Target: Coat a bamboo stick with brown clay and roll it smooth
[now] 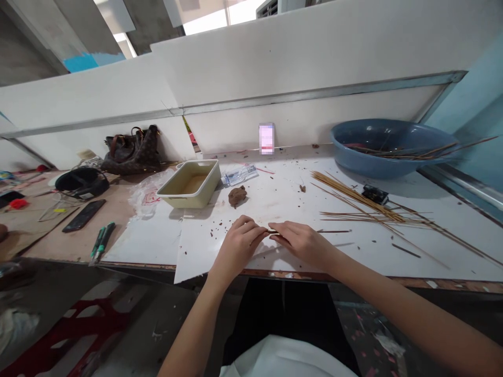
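My left hand (240, 242) and my right hand (302, 242) lie side by side on the white work surface (353, 246), palms down, fingers pressed onto a thin stick (334, 231) coated with brown paste. The stick runs sideways under both hands, and its bare end juts out to the right. A lump of brown paste (237, 196) sits just beyond my hands. A pile of thin bamboo sticks (377, 209) lies fanned out to the right.
A cream rectangular tray (190, 184) stands at the left of the paste lump. A blue basin (387, 146) holding sticks sits at the back right. A phone (266, 139) leans on the wall. A handbag (132, 151), a dark remote (84, 215) and green pens (101, 240) lie at the left.
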### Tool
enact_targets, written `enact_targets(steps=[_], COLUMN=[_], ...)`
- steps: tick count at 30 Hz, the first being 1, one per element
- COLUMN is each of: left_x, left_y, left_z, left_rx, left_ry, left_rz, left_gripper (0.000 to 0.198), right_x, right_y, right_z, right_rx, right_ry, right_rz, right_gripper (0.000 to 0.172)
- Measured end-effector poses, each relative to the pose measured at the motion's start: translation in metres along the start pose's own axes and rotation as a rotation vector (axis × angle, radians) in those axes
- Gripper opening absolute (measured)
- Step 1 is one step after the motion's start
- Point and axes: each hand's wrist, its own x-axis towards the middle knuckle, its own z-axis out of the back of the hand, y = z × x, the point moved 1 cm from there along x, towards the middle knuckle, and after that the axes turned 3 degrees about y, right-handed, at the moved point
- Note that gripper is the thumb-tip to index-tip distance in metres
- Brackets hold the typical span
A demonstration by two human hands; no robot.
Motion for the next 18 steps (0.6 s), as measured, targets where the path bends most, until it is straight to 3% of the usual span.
enact_targets(steps=[11, 18], left_x=[0.0002, -0.0008], left_y=[-0.0031, 0.006], left_z=[-0.0008, 0.0027], left_rx=[0.002, -0.079], left_ry=[0.023, 0.047], left_rz=[0.01, 0.035], left_gripper=[0.016, 0.02], right_x=[0.0013, 0.0037], right_y=[0.0067, 0.0025], right_z=[0.0094, 0.0056], right_rx=[-0.058, -0.062], right_ry=[0.044, 0.106], right_rz=[0.108, 0.068], right_gripper=[0.032, 0.029])
